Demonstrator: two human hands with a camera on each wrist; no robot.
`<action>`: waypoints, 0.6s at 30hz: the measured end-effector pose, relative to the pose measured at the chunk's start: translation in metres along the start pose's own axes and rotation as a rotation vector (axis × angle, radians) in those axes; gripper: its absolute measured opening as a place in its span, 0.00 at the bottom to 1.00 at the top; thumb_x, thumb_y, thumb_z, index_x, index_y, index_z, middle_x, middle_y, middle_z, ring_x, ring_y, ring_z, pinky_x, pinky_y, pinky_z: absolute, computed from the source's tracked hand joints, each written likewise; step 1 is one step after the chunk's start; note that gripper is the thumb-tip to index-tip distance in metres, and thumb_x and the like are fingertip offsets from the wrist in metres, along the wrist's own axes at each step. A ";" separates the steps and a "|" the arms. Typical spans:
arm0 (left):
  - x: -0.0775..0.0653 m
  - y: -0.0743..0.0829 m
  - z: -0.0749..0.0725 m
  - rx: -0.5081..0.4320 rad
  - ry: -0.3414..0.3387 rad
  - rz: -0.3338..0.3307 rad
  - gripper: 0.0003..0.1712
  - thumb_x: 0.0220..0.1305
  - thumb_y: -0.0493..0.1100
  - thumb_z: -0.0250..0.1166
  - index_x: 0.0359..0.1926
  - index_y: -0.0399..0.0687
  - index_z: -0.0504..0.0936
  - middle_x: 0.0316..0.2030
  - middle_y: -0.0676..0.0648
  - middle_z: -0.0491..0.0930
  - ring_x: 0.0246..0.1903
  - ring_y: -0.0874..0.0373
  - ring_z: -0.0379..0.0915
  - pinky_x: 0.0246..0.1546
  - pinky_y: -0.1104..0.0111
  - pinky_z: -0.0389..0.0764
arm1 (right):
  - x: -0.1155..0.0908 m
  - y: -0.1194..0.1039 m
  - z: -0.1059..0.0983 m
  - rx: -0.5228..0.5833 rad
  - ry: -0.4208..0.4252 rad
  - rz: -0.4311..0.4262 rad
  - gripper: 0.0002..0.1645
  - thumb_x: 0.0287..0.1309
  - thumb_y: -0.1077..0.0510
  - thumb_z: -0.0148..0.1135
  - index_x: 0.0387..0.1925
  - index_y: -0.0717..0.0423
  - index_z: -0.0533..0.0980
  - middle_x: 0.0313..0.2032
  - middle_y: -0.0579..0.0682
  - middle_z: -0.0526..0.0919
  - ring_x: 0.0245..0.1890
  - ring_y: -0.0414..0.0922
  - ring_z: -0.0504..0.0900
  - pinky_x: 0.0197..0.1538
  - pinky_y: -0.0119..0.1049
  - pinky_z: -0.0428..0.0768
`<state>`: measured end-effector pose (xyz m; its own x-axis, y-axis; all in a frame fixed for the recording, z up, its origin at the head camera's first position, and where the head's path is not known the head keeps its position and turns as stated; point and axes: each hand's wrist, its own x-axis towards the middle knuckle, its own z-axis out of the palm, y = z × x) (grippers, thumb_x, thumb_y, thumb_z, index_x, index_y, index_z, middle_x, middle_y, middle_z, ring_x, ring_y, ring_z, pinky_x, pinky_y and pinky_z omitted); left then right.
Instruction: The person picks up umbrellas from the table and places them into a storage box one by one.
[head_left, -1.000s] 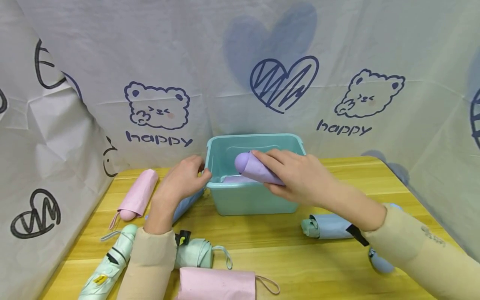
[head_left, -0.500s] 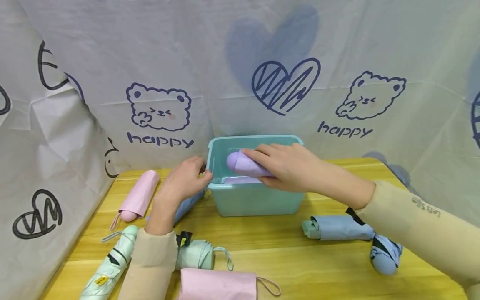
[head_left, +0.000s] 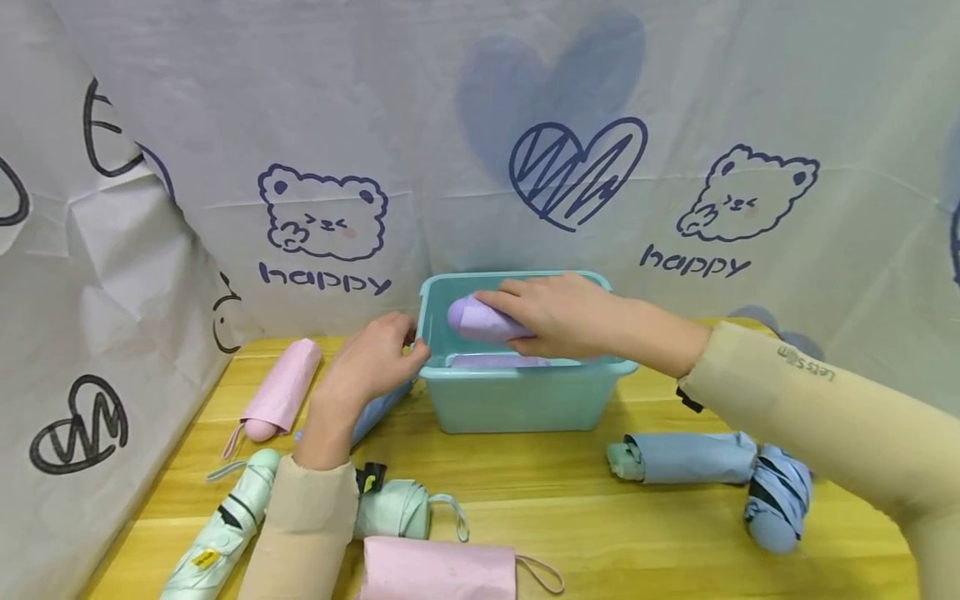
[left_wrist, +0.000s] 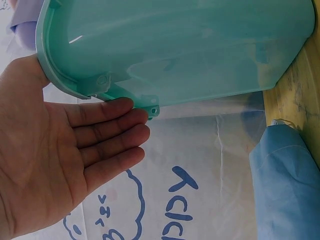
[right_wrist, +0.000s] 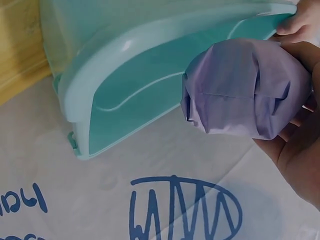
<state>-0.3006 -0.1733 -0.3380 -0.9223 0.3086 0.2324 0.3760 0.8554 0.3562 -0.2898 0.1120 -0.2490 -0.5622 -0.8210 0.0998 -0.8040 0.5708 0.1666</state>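
Observation:
My right hand [head_left: 558, 312] grips a folded purple umbrella [head_left: 487, 321] over the mouth of a teal plastic bin [head_left: 525, 400]. The umbrella's rounded handle end points left; its gathered fabric end faces the camera in the right wrist view. Inside the bin lies another purple umbrella [head_left: 495, 361], partly hidden by the front wall. At the bin's left rim, my left hand [left_wrist: 75, 135] has its thumb over the edge and its fingers stretched along the outside. Under that hand, a blue umbrella [head_left: 378, 412] lies on the table beside the bin.
Left on the wooden table [head_left: 525, 492] are a pink umbrella [head_left: 285, 387] and a mint umbrella [head_left: 225, 525]. Nearer the front lie a short mint umbrella [head_left: 397, 510] and a pink umbrella [head_left: 442, 571]. Two blue umbrellas [head_left: 690, 457] sit at right. A printed cloth hangs behind.
My right hand has carried the purple umbrella slightly left and farther back over the bin. The right sleeve has uncovered more of the blue umbrellas. My left hand has stayed at the rim.

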 end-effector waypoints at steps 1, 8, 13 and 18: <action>0.000 0.000 0.000 0.002 0.004 0.002 0.13 0.65 0.52 0.55 0.39 0.48 0.77 0.37 0.48 0.77 0.35 0.51 0.72 0.37 0.58 0.75 | 0.002 0.002 0.001 0.004 -0.014 0.000 0.41 0.67 0.47 0.68 0.76 0.54 0.66 0.59 0.54 0.80 0.53 0.50 0.83 0.49 0.50 0.85; 0.000 -0.002 0.001 0.011 0.012 0.013 0.12 0.65 0.51 0.55 0.38 0.48 0.77 0.37 0.48 0.77 0.36 0.51 0.72 0.37 0.57 0.75 | 0.019 0.016 0.011 0.101 -0.097 -0.017 0.41 0.66 0.48 0.69 0.76 0.54 0.66 0.60 0.53 0.80 0.52 0.50 0.83 0.54 0.52 0.82; -0.001 -0.003 0.002 0.006 0.010 0.011 0.11 0.65 0.51 0.56 0.37 0.48 0.77 0.36 0.48 0.77 0.35 0.51 0.71 0.35 0.58 0.74 | 0.034 0.027 0.020 0.180 -0.151 -0.023 0.41 0.65 0.50 0.69 0.75 0.56 0.66 0.61 0.53 0.81 0.53 0.50 0.81 0.58 0.52 0.79; 0.000 -0.003 0.001 0.003 0.015 0.017 0.11 0.65 0.51 0.55 0.36 0.49 0.76 0.36 0.48 0.76 0.35 0.52 0.71 0.35 0.58 0.73 | 0.050 0.039 0.027 0.223 -0.177 -0.011 0.40 0.64 0.52 0.70 0.74 0.56 0.68 0.61 0.54 0.82 0.53 0.51 0.81 0.60 0.52 0.78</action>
<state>-0.3022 -0.1753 -0.3401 -0.9143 0.3170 0.2520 0.3915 0.8512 0.3495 -0.3548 0.0934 -0.2642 -0.5624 -0.8232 -0.0772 -0.8220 0.5668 -0.0551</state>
